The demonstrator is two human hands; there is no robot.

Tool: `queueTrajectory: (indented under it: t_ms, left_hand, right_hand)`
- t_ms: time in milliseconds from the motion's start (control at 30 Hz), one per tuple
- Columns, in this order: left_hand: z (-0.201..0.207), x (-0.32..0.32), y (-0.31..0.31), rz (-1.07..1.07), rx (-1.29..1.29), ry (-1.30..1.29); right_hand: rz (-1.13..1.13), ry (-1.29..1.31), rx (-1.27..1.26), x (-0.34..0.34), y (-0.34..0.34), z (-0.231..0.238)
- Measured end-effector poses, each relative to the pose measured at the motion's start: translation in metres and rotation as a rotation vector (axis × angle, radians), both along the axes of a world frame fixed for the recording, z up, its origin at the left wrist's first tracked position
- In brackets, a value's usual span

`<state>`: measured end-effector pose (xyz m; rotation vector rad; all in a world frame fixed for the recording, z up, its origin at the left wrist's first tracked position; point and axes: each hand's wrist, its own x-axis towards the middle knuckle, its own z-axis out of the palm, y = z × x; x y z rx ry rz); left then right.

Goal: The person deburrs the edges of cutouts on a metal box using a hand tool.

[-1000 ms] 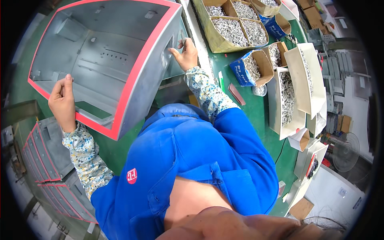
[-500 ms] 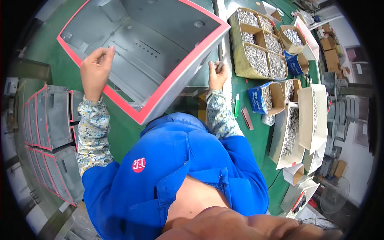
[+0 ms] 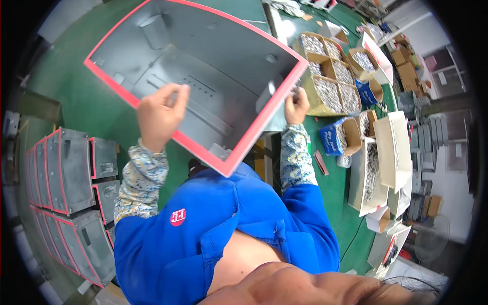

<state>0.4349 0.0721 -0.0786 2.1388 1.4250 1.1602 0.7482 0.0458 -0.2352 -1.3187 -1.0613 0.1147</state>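
Observation:
A grey metal box with a pinkish-red rim [image 3: 201, 155] lies on the bench in front of me, its open side facing up and tilted toward me. Over its near left edge is my left hand [image 3: 162, 116], thumb and forefinger pinched together; anything between them is too small to make out. My right hand [image 3: 296, 107] is by the outside of the box's right wall, fingers curled around a small dark piece I cannot identify. Slots and a row of small holes show in the box's inner floor.
Right of the box, a divided carton [image 3: 314, 108] holds many small metal parts. Beside it stand a blue carton [image 3: 331, 140] and long white boxes [image 3: 394, 162] of similar parts. A reddish strip [image 3: 321, 162] lies on the green surface. Red-rimmed metal boxes [image 3: 76, 168] are stacked at left.
The box appears farther right and turned slightly. My left hand has moved right along its near edge. My right hand has moved right, to its outer wall, and its fingers have curled in.

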Motion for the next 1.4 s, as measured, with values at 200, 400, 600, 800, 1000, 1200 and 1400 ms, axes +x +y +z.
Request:
queueTrajectory:
  t_ms: [200, 400, 600, 800, 1000, 1200, 1400]
  left_hand:
    - [0.004, -0.018, 0.004, -0.244, 0.084, -0.08]
    - [0.001, -0.059, 0.023, -0.672, -0.088, -0.466]
    - [0.013, -0.118, 0.071, -0.572, 0.141, -0.438]
    - [-0.05, -0.246, 0.241, 0.23, 0.299, -0.758]
    - [-0.137, -0.278, 0.323, -0.202, -0.419, -1.152]
    - [-0.138, -0.239, 0.301, -0.111, -0.361, -1.129]
    - [-0.147, -0.248, 0.297, 0.028, -0.238, -1.046]
  right_hand:
    - [0.046, 0.161, -0.003, 0.0, -0.003, -0.007]
    - [0.013, 0.363, 0.009, -0.013, -0.003, -0.006]
    - [-0.273, 0.339, -0.085, -0.039, -0.04, -0.005]
    - [-0.457, 0.346, -0.164, -0.14, -0.105, 0.055]
    - [-0.462, 0.42, 0.108, -0.216, -0.095, 0.055]
    - [-0.456, 0.631, 0.282, -0.22, -0.084, 0.044]
    - [-0.347, 0.822, 0.284, -0.217, -0.086, 0.045]
